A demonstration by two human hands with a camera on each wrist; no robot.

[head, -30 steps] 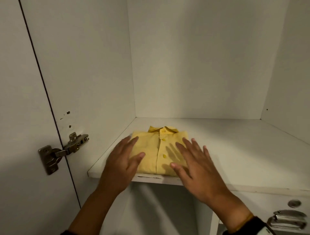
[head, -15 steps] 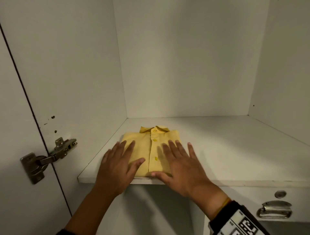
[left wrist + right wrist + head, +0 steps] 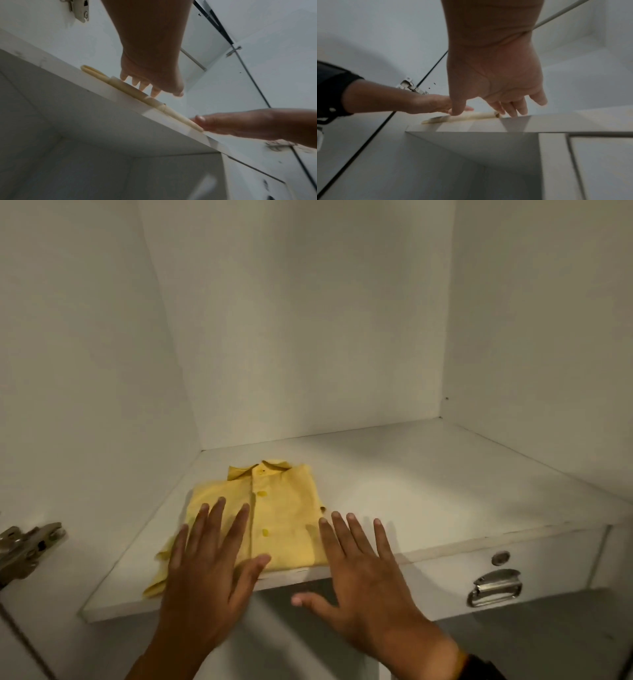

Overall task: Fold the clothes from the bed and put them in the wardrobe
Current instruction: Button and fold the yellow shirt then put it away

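A folded yellow shirt [image 3: 281,515] with its collar to the back lies on the white wardrobe shelf [image 3: 428,491], near the left wall and the front edge. My left hand [image 3: 236,535] is flat over the shirt's left half with the fingers straight and spread. My right hand [image 3: 329,559] is open beside the shirt's right edge, its thumb hanging past the shelf front. From below, the left wrist view shows the left hand [image 3: 150,86] with its fingertips at the shirt's [image 3: 130,90] edge. The right wrist view shows the right hand [image 3: 496,101] by the shirt's [image 3: 471,116] end.
The shelf runs bare to the right up to the side wall. Under its right part is a drawer with a metal handle [image 3: 495,587] and a lock [image 3: 500,558]. A door hinge [image 3: 27,546] sits at the far left. An open compartment lies below the shelf.
My right hand has slid off the shirt to its right side and back toward the shelf front. My left hand stays over the shirt's left half. A fold now sticks out at the shirt's front left.
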